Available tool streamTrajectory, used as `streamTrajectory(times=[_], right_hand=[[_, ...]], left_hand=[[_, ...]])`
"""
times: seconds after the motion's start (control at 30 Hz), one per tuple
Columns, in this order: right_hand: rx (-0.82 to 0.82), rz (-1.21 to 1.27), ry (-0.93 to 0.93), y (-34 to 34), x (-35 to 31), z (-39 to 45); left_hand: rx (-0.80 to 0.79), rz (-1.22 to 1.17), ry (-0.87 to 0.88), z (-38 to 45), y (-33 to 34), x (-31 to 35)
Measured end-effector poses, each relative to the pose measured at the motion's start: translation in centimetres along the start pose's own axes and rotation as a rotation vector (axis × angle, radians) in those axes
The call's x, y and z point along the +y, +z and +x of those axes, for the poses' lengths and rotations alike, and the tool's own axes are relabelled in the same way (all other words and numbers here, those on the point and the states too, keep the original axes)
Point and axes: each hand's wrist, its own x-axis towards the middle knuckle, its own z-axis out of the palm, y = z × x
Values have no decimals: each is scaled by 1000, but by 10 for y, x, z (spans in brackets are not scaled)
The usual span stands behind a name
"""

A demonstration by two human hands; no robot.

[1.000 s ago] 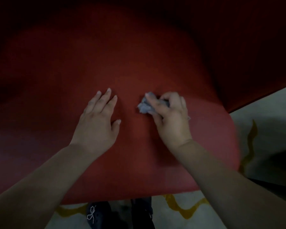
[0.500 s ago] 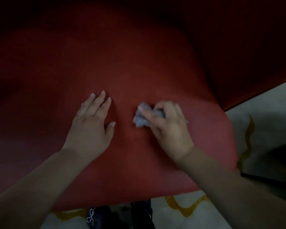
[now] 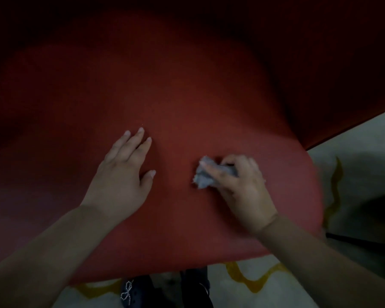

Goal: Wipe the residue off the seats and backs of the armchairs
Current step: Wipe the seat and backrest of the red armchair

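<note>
At the seat's (image 3: 187,103) near edge both forearms reach in over the cushion. The left hand (image 3: 120,174) lies flat toward the middle of the seat, fingers straight and slightly spread, thumb out, bracing on the fabric and holding nothing. Just beside it, toward the seat's right edge, the right hand (image 3: 240,187) has its fingers curled around a crumpled grey wad (image 3: 203,174), pressed against the cushion. No residue can be made out in this dim light.

To wipe well, I judge the wad should stay bunched under the fingertips with firm downward pressure, worked in short overlapping strokes while the flat hand keeps the fabric taut. Refold it to a clean face as it soils. Farther off, the dark back (image 3: 187,25) looks not yet reached.
</note>
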Motion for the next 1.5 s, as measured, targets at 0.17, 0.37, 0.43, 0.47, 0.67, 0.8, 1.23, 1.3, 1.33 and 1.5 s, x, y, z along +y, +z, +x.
streamTrajectory(times=[0.17,0.37,0.43,0.47,0.67,0.8,1.23,1.3,1.33,1.5], right_hand=[[251,-69,404,-12,43,42],[110,-40,135,18,-30,21],[45,-52,58,15,-37,-6],[51,-60,69,12,-33,-15],[234,-56,432,34,-68,-20],[201,-22,321,74,-135,-16],[360,72,624,75,-113,30],[247,111,435,94,-149,36],[217,114,330,99,-163,36],[166,-65,230,74,-110,36]], left_hand=[[1,15,7,-20,-3,-10],[23,13,5,-36,-2,-17],[33,8,5,-41,-2,-19],[34,7,5,-43,-1,-20],[13,-14,-15,-63,4,-28],[22,-31,-42,-75,5,-33],[28,-53,-86,-95,2,-56],[37,-48,-82,-95,2,-56],[37,-41,-86,-96,2,-57],[6,-27,-96,-102,-1,-64]])
